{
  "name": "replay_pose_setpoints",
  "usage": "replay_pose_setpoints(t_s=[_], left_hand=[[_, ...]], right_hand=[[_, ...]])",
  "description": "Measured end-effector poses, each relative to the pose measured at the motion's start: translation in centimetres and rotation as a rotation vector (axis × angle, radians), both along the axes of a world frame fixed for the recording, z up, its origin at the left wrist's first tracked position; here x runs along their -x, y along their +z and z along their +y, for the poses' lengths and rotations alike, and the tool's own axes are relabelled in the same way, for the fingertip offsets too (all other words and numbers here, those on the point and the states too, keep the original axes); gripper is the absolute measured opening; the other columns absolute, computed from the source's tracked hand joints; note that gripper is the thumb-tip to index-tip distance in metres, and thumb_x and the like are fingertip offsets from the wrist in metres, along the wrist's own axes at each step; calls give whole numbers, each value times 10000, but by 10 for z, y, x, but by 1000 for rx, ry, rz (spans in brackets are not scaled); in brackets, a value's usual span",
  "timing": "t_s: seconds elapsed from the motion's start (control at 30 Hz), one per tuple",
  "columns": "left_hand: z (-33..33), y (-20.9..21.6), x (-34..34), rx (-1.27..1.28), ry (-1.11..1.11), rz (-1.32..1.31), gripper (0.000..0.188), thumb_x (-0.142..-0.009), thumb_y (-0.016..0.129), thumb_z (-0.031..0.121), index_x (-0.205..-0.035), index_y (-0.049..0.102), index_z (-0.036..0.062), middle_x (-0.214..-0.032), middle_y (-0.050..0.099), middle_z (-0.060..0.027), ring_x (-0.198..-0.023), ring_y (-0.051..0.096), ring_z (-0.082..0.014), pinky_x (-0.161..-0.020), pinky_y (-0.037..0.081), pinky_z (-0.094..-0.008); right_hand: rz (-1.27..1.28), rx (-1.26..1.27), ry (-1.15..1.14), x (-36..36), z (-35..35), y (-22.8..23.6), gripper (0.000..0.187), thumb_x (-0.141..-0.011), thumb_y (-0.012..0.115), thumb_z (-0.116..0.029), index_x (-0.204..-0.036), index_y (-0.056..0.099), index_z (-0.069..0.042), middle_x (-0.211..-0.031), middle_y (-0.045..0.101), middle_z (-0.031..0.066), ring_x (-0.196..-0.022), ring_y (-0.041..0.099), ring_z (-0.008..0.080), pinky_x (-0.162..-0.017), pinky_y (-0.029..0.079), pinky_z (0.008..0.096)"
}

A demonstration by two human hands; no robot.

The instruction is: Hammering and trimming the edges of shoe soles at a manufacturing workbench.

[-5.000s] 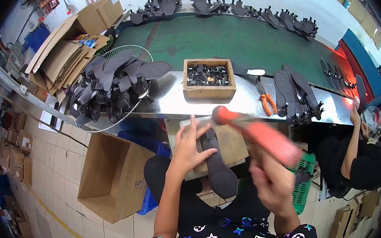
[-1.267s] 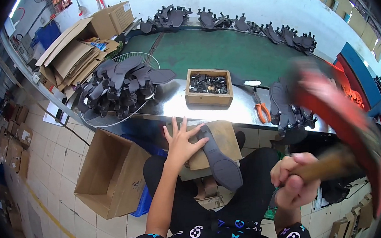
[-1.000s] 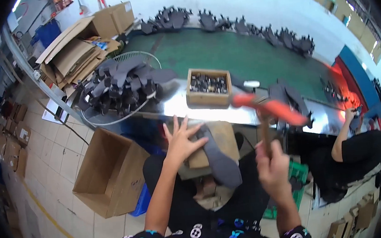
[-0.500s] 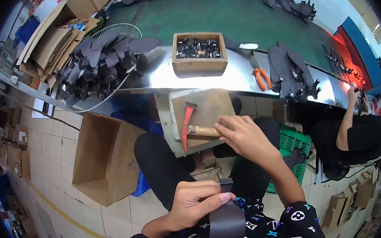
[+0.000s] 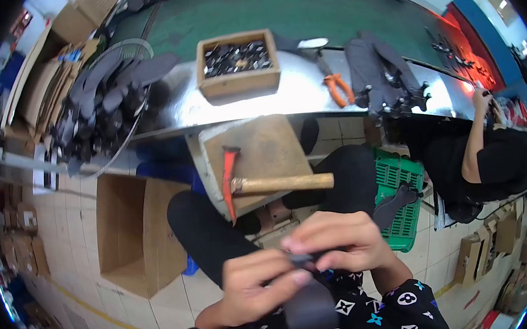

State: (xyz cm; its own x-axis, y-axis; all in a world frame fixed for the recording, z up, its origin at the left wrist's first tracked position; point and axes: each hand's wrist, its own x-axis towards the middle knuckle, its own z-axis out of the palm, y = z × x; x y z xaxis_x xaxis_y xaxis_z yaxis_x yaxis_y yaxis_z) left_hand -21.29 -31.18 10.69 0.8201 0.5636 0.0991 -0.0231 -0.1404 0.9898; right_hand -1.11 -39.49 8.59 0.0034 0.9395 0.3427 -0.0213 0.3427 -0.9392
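Note:
Close to my lap, my left hand point(image 5: 258, 284) is closed on a dark brown, wide curved band point(image 5: 311, 314) with a smooth sheen. The fingers of my right hand point(image 5: 345, 242) pinch together at the band's upper end, around a small dark piece point(image 5: 300, 258); blur hides its detail. Beyond both hands, a hammer point(image 5: 278, 183) with a red head and wooden handle lies on a worn board point(image 5: 261, 143), its handle pointing right. Nobody is touching it.
On the metal bench edge stand a wooden box point(image 5: 239, 84) of small black metal pieces, orange-handled pliers point(image 5: 338, 90), and dark sole-shaped pieces point(image 5: 384, 72). More are heaped in a wire basket point(image 5: 106, 90). A cardboard box point(image 5: 141, 235), green crate point(image 5: 399, 215) and co-worker point(image 5: 500, 150) flank me.
My right hand has let go of the hammer and moved down to the band. The hammer now rests on the board. The whole view has shifted slightly.

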Motion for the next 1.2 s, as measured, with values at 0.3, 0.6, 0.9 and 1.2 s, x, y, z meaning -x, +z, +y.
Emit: replay_pose_setpoints(t_s=[0.3,0.6,0.9,1.2], left_hand=[[167,38,54,-879,1419,87,319,-1027,579,242,-1128,714,-30,-1055,731,-116,-953,659,-181,-895,500,-315],[315,27,120,-683,1503,-110,476,-998,624,375,-1108,686,-83,-972,704,-109,-822,630,-169,-790,523,-307],[329,22,134,-630,1773,-260,546,-1048,514,425,-1027,648,-104,-923,676,-159,-740,607,-239,-709,510,-365],[85,-10,-155,-686,496,-302,237,-990,580,220,-1038,630,-7,-991,663,-118,-879,618,-187,-767,498,-325]], right_hand=[[189,308,-602,-50,-33,-64,240,-1040,537,-129,-1102,679,54,-919,729,101,-831,685,131,-781,548,263],[-72,311,-1014,-135,-8,-87,212,-1026,555,-133,-1059,681,35,-832,707,71,-736,644,96,-675,525,240],[-567,111,-1527,-209,7,-60,201,-953,625,-136,-1086,653,11,-896,670,152,-637,614,259,-617,503,366],[567,56,-278,-135,-37,-38,1063,-730,787,-655,-1503,342,-76,-1493,453,171,-1149,623,250,-898,527,378]])
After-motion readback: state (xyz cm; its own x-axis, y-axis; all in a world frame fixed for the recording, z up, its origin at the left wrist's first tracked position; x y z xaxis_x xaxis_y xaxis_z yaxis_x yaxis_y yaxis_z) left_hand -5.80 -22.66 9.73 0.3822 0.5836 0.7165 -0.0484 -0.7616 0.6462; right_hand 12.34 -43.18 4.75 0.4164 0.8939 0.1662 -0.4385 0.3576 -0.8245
